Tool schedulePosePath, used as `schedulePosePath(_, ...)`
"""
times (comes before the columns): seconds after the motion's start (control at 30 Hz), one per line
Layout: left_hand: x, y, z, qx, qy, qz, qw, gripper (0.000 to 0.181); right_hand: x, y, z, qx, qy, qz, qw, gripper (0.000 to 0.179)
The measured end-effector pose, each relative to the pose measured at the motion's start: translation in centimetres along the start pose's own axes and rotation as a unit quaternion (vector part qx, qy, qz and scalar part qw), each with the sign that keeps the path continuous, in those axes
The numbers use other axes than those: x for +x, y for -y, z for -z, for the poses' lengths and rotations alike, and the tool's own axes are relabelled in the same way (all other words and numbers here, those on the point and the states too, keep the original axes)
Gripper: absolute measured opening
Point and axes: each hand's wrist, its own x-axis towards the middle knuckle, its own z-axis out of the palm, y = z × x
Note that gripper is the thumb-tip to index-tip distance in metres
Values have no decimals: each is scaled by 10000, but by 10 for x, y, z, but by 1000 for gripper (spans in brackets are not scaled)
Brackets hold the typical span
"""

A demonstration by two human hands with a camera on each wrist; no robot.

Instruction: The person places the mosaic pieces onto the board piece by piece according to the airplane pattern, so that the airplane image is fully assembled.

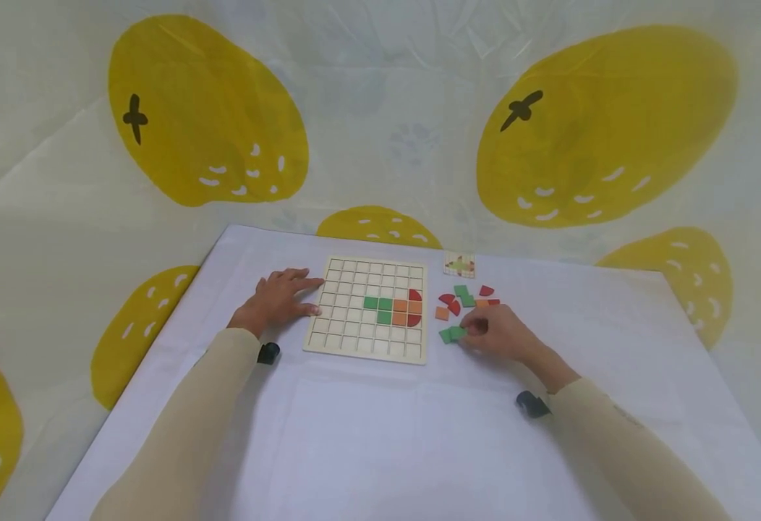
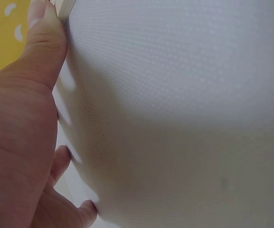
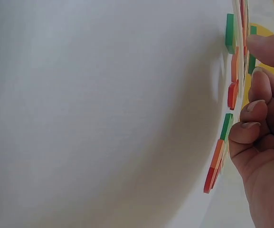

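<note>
A pale wooden grid board (image 1: pixel 341 340) lies on the table, with green, orange and red pieces set in its right half. My left hand (image 1: pixel 281 297) rests at the board's left edge, its fingers spread and the thumb (image 2: pixel 44 42) touching the rim. Right of the board, my right hand (image 1: pixel 499 333) pinches a green square tile (image 3: pixel 252 50) between thumb and forefinger, with the other fingers curled. Another green tile (image 1: pixel 445 336) lies on the cloth just beside the pinched one. Farther back are loose pieces, including a red quarter-round piece (image 1: pixel 487 291) and an orange square (image 1: pixel 442 313).
A small pattern card (image 1: pixel 460 265) lies behind the loose pieces. White cloth (image 1: pixel 354 434) covers the table. A dark object (image 1: pixel 532 404) is by the right wrist and another (image 1: pixel 268 353) by the left. Behind hangs a curtain (image 1: pixel 387 108) with yellow fruit shapes.
</note>
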Motion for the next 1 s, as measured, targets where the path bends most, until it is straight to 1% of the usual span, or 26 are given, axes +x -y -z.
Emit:
schedulePosePath(0.2, 0, -1, 1, 4, 40, 55, 10000, 75, 2, 8, 0, 21, -44, 270, 9996, 27)
schedulePosePath(0.57, -1, -2, 1, -27, 52, 58, 10000, 75, 9, 25, -6, 189, -65, 489, 9986, 26)
schedulePosePath(0.77, -1, -1, 2, -15, 13, 34, 10000, 75, 14, 32, -12, 191, -173, 612, 9978, 26)
schedulePosePath(0.83, 0, -2, 2, -18, 18, 61, 10000, 75, 15, 35, -13, 159, -175, 589, 9980, 26)
schedulePosePath(1.0, 1, -2, 1, -57, 41, 111, 9999, 75, 19, 41, -17, 160, -29, 465, 9988, 26)
